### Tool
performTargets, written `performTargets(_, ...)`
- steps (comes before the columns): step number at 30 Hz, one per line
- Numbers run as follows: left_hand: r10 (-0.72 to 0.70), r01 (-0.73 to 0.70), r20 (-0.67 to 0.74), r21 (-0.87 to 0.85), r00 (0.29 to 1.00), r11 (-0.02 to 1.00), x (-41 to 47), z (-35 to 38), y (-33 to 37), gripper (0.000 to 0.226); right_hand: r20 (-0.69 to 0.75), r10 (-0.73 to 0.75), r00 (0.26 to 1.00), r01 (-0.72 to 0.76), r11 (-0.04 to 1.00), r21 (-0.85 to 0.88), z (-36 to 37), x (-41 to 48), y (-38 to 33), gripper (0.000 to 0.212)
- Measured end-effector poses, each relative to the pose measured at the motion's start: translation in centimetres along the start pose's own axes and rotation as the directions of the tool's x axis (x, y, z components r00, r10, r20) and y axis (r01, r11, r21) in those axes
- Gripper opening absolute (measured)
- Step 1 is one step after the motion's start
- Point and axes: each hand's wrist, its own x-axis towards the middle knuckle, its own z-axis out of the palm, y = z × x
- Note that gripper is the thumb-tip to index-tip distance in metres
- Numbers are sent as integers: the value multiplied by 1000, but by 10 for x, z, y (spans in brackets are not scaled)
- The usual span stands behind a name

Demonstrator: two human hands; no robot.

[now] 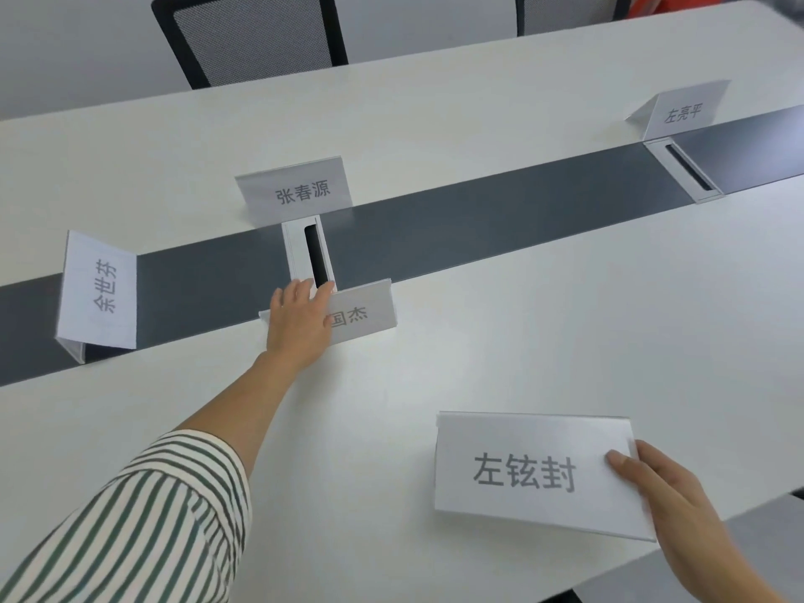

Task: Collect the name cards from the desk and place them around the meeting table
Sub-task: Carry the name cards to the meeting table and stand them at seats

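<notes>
My left hand [298, 319] reaches across the white meeting table [522, 324] and grips the left end of a standing name card [363, 313] at the near edge of the dark centre strip; its first characters are hidden by the hand. My right hand [665, 493] holds a large white name card [528, 470] by its right edge, low over the table's near side. Three other name cards stand on the table: one [98, 293] at the left on the strip, one [300, 191] beyond the strip in the middle, one [681, 111] at the far right.
A dark grey strip [500, 215] runs along the table's middle with two white cable boxes [311, 250] [685, 169] set in it. Two black mesh chairs [252, 34] [565, 10] stand behind the far edge. The table's near right corner ends by my right wrist.
</notes>
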Motion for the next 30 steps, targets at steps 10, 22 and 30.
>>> performTargets(10,-16,8,-20,-347,1000,938,-58,-35,85,33,42,-108,993,103,990,101,-31,-39,2,58)
performTargets(22,167,205,299,-882,940,423,-218,-82,326,17,-68,-211,975,221,947,234,-192,-119,54,41)
performTargets(30,272,275,334,-933,902,234,-303,-86,513,32,-156,-157,975,199,931,306,-352,-148,108,44)
